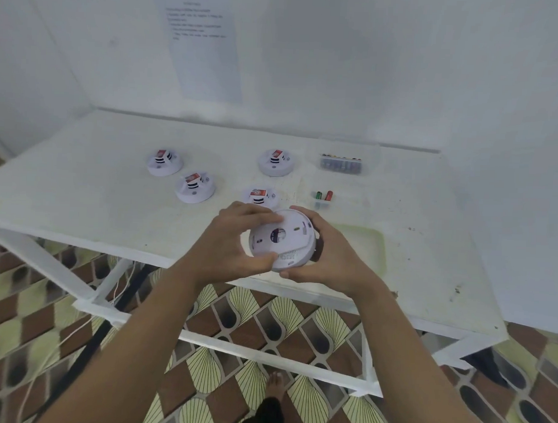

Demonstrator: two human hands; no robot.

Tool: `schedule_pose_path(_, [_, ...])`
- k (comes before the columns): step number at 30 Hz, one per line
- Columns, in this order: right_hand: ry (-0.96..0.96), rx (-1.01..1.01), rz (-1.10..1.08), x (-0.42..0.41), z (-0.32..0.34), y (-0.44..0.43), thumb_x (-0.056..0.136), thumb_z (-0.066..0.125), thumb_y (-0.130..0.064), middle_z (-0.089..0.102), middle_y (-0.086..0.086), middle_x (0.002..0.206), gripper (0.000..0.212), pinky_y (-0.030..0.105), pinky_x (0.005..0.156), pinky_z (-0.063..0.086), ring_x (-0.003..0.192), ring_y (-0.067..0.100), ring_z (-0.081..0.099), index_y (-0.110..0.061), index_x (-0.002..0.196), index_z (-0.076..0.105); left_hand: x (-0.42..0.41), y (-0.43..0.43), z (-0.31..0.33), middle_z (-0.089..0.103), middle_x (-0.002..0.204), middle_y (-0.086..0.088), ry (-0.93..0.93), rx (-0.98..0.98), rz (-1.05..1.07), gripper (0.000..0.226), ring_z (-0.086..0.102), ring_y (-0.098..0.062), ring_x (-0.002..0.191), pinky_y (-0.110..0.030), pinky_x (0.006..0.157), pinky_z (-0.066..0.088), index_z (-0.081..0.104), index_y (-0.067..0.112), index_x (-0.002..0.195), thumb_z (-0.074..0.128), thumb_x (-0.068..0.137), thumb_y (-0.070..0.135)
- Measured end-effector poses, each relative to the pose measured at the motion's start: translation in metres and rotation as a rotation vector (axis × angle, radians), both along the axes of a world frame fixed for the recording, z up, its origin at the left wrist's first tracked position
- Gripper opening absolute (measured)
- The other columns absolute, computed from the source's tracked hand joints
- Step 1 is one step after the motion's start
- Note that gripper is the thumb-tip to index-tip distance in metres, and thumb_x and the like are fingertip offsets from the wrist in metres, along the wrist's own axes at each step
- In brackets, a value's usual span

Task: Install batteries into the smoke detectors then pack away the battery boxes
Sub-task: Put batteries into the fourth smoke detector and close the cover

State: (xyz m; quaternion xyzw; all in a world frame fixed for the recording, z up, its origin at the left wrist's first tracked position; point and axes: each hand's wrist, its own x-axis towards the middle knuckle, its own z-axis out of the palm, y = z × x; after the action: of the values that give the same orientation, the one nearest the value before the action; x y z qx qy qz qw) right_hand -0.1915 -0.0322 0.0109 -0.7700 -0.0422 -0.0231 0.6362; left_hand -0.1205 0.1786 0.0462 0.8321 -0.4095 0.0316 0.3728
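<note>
The left hand (235,241) and right hand (328,257) are both curled round one smoke detector (283,240), held back-up over the counter's (98,189) near edge, apparently twisting its back plate, so next comes a battery from the small box (321,204) nearby.

Printed lines on the sheet of paper (204,50), upper centre, and red labels on the smoke detectors (194,192) are too blurred to read.

Matt white plastic detector (283,240); painted table (113,205).
</note>
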Motion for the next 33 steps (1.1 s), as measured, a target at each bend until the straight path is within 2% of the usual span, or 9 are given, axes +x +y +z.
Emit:
schedule_pose_path(3, [-0.004, -0.021, 0.033, 0.003, -0.001, 0.002, 0.063, 0.094, -0.001, 0.065, -0.007, 0.127, 0.094, 0.042, 0.091, 0.06, 0.117, 0.018, 0.065, -0.034, 0.14, 0.05, 0.0, 0.003, -0.004, 0.055, 0.12, 0.03, 0.025, -0.001, 0.002, 0.055, 0.051, -0.004, 0.118, -0.044, 0.095, 0.05, 0.068, 0.028, 0.122, 0.075, 0.068, 0.038])
schedule_pose_path(6, [-0.003, -0.054, 0.039, 0.007, -0.002, 0.005, 0.059, 0.095, -0.01, 0.064, -0.007, 0.128, 0.096, 0.045, 0.093, 0.059, 0.116, 0.019, 0.065, -0.036, 0.139, 0.05, 0.003, 0.007, -0.008, 0.058, 0.119, 0.028, 0.059, -0.002, -0.006, 0.053, 0.052, -0.003, 0.119, -0.038, 0.096, 0.051, 0.07, 0.028, 0.12, 0.077, 0.068, 0.031])
schedule_pose_path(10, [-0.027, -0.066, 0.055, 0.014, -0.001, 0.01, 0.058, 0.098, -0.008, 0.066, -0.008, 0.126, 0.095, 0.039, 0.092, 0.06, 0.112, 0.017, 0.067, -0.032, 0.138, 0.053, 0.008, 0.016, -0.008, 0.059, 0.12, 0.026, 0.125, -0.001, -0.01, 0.052, 0.052, -0.007, 0.123, -0.03, 0.096, 0.05, 0.071, 0.03, 0.12, 0.08, 0.068, 0.026])
schedule_pose_path(14, [0.004, -0.015, 0.116, 0.026, 0.003, 0.011, 0.057, 0.097, -0.003, 0.067, -0.006, 0.124, 0.093, 0.039, 0.084, 0.062, 0.112, 0.02, 0.067, -0.028, 0.137, 0.056, 0.014, 0.025, -0.005, 0.058, 0.124, 0.025, 0.148, 0.026, -0.019, 0.049, 0.053, -0.01, 0.121, -0.03, 0.093, 0.051, 0.07, 0.034, 0.121, 0.077, 0.073, 0.027])
schedule_pose_path(23, [0.153, 0.028, 0.384, 0.073, 0.012, 0.008, 0.061, 0.088, 0.005, 0.066, 0.009, 0.128, 0.085, 0.048, 0.096, 0.057, 0.12, 0.028, 0.063, -0.016, 0.137, 0.057, 0.034, 0.045, -0.015, 0.058, 0.129, 0.019, 0.053, 0.033, -0.037, 0.043, 0.055, -0.008, 0.118, -0.018, 0.09, 0.047, 0.07, 0.041, 0.118, 0.076, 0.076, 0.041])
schedule_pose_path(26, [0.189, 0.167, 0.39, 0.09, 0.011, 0.015, 0.065, 0.084, -0.007, 0.068, 0.014, 0.124, 0.074, 0.04, 0.092, 0.056, 0.116, 0.029, 0.065, -0.011, 0.135, 0.059, 0.045, 0.053, -0.013, 0.06, 0.13, 0.02, 0.12, -0.077, 0.005, 0.047, 0.053, -0.007, 0.125, -0.015, 0.098, 0.044, 0.07, 0.038, 0.12, 0.079, 0.075, 0.047])
schedule_pose_path(29, [0.224, 0.244, 0.295, 0.108, 0.005, 0.029, 0.072, 0.08, -0.022, 0.067, 0.017, 0.127, 0.068, 0.041, 0.098, 0.054, 0.12, 0.033, 0.064, -0.005, 0.133, 0.058, 0.062, 0.06, -0.016, 0.065, 0.124, 0.017, 0.089, -0.117, 0.071, 0.056, 0.058, -0.005, 0.12, -0.019, 0.097, 0.047, 0.071, 0.029, 0.12, 0.086, 0.069, 0.044])
schedule_pose_path(31, [0.25, 0.206, 0.208, 0.116, 0.005, 0.04, 0.074, 0.079, -0.041, 0.07, 0.013, 0.125, 0.066, 0.037, 0.094, 0.057, 0.115, 0.029, 0.067, -0.011, 0.13, 0.061, 0.072, 0.061, -0.022, 0.067, 0.117, 0.021, 0.029, -0.136, 0.118, 0.049, 0.06, 0.002, 0.112, -0.02, 0.093, 0.049, 0.071, 0.028, 0.118, 0.083, 0.073, 0.042])
schedule_pose_path(33, [0.282, 0.131, 0.087, 0.127, 0.005, 0.052, 0.075, 0.071, -0.067, 0.073, 0.005, 0.117, 0.071, 0.032, 0.086, 0.056, 0.108, 0.022, 0.07, -0.017, 0.126, 0.064, 0.085, 0.066, -0.025, 0.066, 0.108, 0.034, 0.065, -0.186, 0.192, 0.034, 0.06, 0.01, 0.106, -0.012, 0.088, 0.048, 0.069, 0.036, 0.112, 0.076, 0.08, 0.043])
